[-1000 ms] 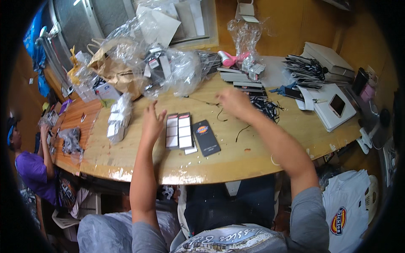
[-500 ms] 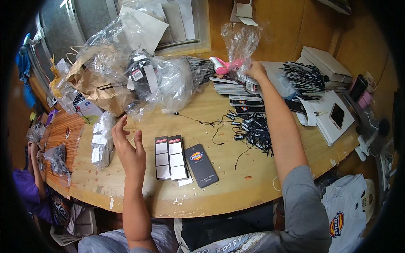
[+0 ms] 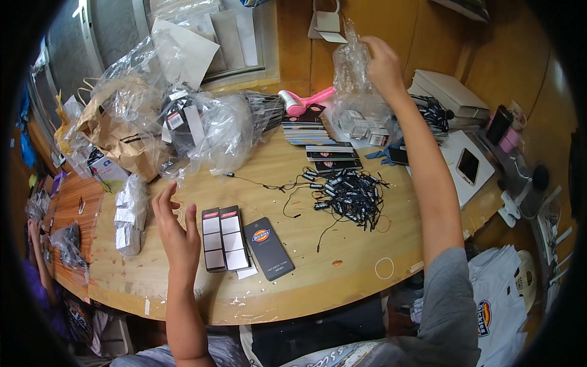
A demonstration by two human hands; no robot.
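My right hand point(image 3: 385, 68) reaches to the back of the table, its fingers closed at the upper part of a clear plastic bag point(image 3: 350, 78). Small packs of labels point(image 3: 358, 125) lie in the bottom of that bag, resting on the table. My left hand point(image 3: 176, 223) is raised over the front of the table, fingers spread, with nothing in it. Beside it lie two black tag strips with white label panels point(image 3: 233, 241), side by side. A dark grey hang tag point(image 3: 269, 249) with a coloured logo sits to their right.
A heap of black tag strings point(image 3: 350, 197) lies right of centre, below stacked cards point(image 3: 306, 129). A pink-and-white tape dispenser point(image 3: 296, 103), a brown paper bag point(image 3: 116, 125), wrapped white rolls point(image 3: 129, 217) and a phone point(image 3: 468, 166) surround the work area. Another person's arm point(image 3: 38, 244) shows far left.
My right hand has gone from the lower part of the bag up to its top, and the bag now stands stretched upward. My left hand stays open. The view has shifted right.
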